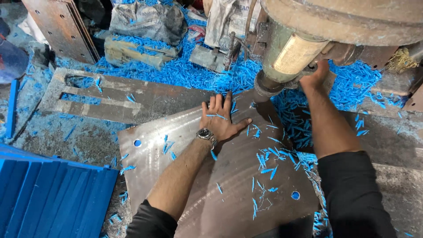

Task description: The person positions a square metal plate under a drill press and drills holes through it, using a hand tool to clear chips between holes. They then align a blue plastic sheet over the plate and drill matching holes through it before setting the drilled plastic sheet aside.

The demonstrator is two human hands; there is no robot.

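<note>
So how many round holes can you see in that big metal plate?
2. One hole sits near the metal plate's left corner; the other hole is near its lower right edge. More may hide under the left hand, the arms, or the blue shavings.

A large flat grey metal plate (229, 176) with a dull sheen is laid flat under the drill head, pressed down near its upper edge. Two round holes are seen through it, and blue plastic shavings are scattered over it.
</note>
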